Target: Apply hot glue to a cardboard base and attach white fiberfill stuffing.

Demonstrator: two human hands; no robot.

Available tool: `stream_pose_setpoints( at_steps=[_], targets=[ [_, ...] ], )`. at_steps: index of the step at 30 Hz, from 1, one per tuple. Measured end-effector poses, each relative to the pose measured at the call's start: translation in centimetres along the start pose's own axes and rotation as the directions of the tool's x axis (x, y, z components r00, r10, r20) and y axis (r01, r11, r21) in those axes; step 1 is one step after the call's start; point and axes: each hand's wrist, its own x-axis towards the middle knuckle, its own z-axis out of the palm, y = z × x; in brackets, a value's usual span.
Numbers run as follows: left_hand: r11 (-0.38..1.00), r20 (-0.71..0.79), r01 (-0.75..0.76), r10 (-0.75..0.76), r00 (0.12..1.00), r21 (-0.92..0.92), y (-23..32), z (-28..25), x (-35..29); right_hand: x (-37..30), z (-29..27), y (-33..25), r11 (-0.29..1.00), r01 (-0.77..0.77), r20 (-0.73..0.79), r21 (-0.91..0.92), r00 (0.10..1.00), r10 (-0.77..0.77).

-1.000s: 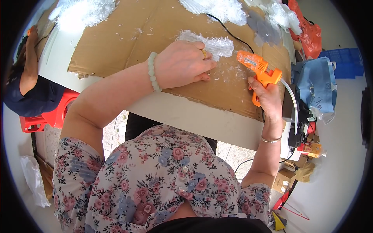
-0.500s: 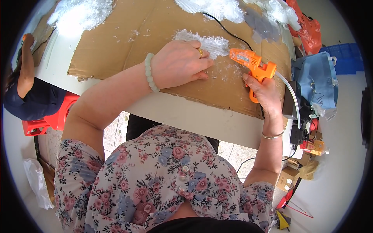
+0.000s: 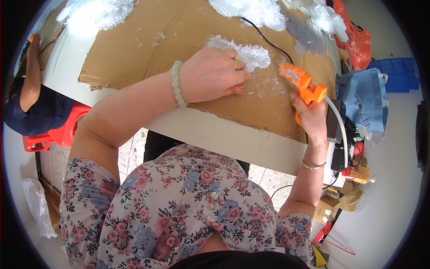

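Note:
My left hand lies palm down on a white feathery piece that rests on a brown cardboard sheet. Its fingers press the near edge of the piece among loose white fluff. My right hand grips the handle of an orange glue gun. The gun's nozzle points left toward the feathery piece, a short way from my left fingertips. A clear glue stick sticks out of the gun's back. A pale bead bracelet sits on my left wrist.
The cardboard covers a white table. More white fluffy heaps lie at the far edge, and a black cable runs across. A blue cloth bag and orange bag sit at right. Another person sits on a red stool at left.
The glue gun has swung left and up, closer to the feathery piece. My left hand has stayed pressed on the piece, shifting slightly.

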Motion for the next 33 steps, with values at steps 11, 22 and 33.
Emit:
stream_pose_setpoints(
  at_steps=[11, 22, 33],
  targets=[
    [1.0, 0.007, 0.01, -0.01, 1.0, -0.005, 0.0, -0.3, 0.0, -0.2, 0.2, -0.1, 0.971, -0.133, 0.107, 0.198, 0.988, 0.113],
    [0.998, -0.068, 0.061, -0.063, 0.996, -0.033, -0.4, 0.7, 0.5, 0.4, 0.0, -0.1, 0.96, -0.11, 0.066, 0.258, 0.993, 0.096],
    [0.942, 0.098, 0.33, -0.323, 0.941, -0.065, -2.0, 1.6, 2.0, 4.8, 1.2, 0.1, 0.893, -0.119, -0.025, 0.435, 0.989, 0.144]
  ],
)
